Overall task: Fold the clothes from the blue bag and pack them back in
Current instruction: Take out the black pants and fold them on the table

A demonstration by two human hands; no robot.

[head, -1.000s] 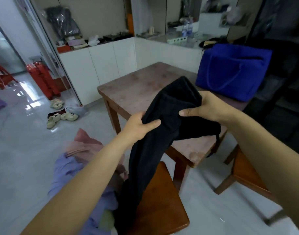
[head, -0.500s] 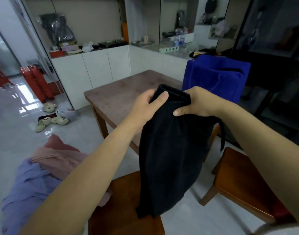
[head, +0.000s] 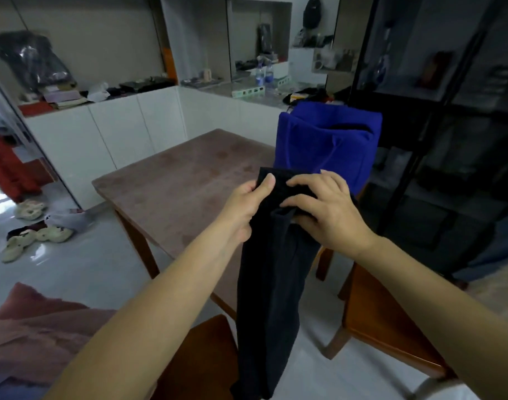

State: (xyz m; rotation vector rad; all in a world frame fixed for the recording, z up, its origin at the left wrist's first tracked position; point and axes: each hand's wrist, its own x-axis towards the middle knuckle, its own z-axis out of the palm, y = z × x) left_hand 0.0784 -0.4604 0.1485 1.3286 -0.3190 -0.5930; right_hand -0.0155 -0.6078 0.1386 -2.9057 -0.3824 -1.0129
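Since a second ago the black garment (head: 270,298) has risen toward the blue bag (head: 327,145) at the table's (head: 183,186) far right corner. I see the left hand (head: 247,209) pinching its top edge and the right hand (head: 327,215) gripping just beside it. It hangs past the table's near edge, between two wooden chairs (head: 385,327).

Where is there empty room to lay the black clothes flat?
The brown table is bare from its left corner across to the blue bag. Lower left is crowded by the pile of clothes.
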